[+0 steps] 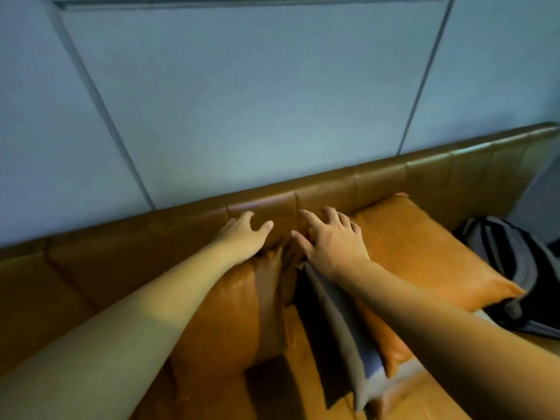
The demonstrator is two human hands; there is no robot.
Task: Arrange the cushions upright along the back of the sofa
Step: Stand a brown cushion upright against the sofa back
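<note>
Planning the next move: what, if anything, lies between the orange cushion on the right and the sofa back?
Nothing visible does. The orange cushion already reaches the sofa back at its far corner; the grey cushion lies on its near side.

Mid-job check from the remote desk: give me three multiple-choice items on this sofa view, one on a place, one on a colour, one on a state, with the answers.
1. Where does the striped grey and black cushion lie?
A. at the right end of the sofa
B. on the floor
C. on top of the backrest

2. What colour is the cushion beside the right hand?
A. green
B. orange
C. white

3. How are the two hands?
A. both clenched on one cushion
B. open, fingers spread
C. resting in the lap

Answers:
1 A, it shows at the frame's right edge, beyond the orange cushion.
2 B, its face is plainly orange against the brown backrest.
3 B, the left hand and the right hand both reach toward the backrest with fingers apart, gripping nothing.
</note>
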